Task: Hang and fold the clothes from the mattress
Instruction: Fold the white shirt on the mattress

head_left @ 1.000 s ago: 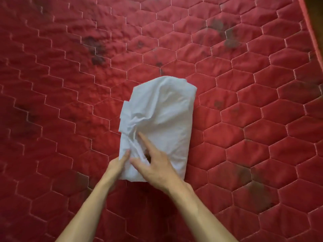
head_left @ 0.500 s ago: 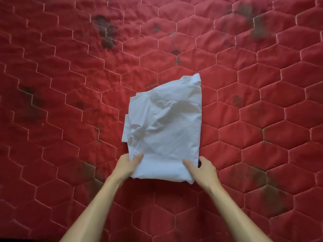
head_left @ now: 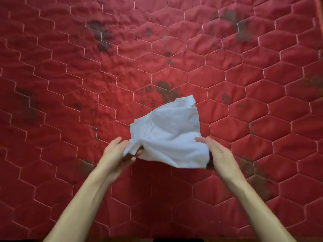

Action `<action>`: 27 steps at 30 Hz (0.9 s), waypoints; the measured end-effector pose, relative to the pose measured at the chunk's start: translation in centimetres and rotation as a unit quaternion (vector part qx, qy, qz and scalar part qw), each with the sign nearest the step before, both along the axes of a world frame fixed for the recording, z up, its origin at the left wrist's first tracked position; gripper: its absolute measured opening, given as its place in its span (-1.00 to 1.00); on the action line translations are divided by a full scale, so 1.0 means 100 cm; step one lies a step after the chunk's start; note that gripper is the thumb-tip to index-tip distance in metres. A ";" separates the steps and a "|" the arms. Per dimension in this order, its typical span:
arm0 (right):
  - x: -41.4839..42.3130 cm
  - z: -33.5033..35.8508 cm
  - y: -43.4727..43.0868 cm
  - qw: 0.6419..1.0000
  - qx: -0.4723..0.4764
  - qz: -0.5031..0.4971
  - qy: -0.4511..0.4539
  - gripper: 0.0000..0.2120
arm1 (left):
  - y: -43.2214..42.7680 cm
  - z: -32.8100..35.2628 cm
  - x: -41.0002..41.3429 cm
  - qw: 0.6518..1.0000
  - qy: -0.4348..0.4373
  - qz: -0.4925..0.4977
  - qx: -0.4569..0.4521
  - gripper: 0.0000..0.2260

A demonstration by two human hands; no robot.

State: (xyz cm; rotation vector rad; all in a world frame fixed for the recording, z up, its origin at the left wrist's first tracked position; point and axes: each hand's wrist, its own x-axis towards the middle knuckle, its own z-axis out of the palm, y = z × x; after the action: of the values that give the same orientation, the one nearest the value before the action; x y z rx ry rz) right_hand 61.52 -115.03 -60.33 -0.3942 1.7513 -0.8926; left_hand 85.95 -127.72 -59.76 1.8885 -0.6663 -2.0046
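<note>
In the head view, almost all I see is the red quilted mattress (head_left: 70, 70), stitched in a hexagon pattern. On it there are several dark stains (head_left: 103, 37): one group far to the left, one far to the right, and one just beyond the cloth. They are only marks on the fabric and nothing stands up from it.

The white cloth (head_left: 167, 137), loosely folded and wrinkled, is in the middle of the picture, a little to the right, between my two hands. My left hand (head_left: 115, 154) grips its left near corner. The thumb is on top and the fingers are curled under the fabric. My right hand (head_left: 216, 152) holds the right side in the same way, with the thumb over the edge and the fingers hidden below. Both hands are a little blurred. The near part of the cloth is raised and a shadow lies on the mattress under it. I cannot tell whether the far corner touches the surface.

Around the cloth the mattress is bare on all sides, with wide room to the left, right and far side. The border of the mattress shows only in the top right corner.
</note>
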 end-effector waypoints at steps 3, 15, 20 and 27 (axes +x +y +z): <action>-0.010 -0.006 -0.049 0.999 -0.040 -0.019 -0.024 -0.41 | -0.042 -0.005 -0.023 0.998 0.041 0.050 0.005 -0.84; -0.004 -0.109 -0.070 0.958 0.079 0.075 0.264 -0.70 | -0.036 -0.113 -0.069 0.643 -0.327 -0.503 -0.476 -0.41; 0.005 -0.109 -0.040 0.960 0.131 -0.038 0.246 -0.67 | -0.028 -0.136 -0.096 0.583 -0.331 -0.552 -0.497 -0.42; 0.035 -0.099 -0.083 0.840 -0.117 0.214 0.485 -0.42 | -0.038 -0.167 -0.124 0.509 -0.341 -0.613 -0.500 -0.37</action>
State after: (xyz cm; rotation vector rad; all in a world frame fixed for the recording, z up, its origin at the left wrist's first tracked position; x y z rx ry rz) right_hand 64.98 -123.36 -70.23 -1.5499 2.2913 -0.5896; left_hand 73.59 -131.51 -76.48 1.1902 -3.1014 -0.3672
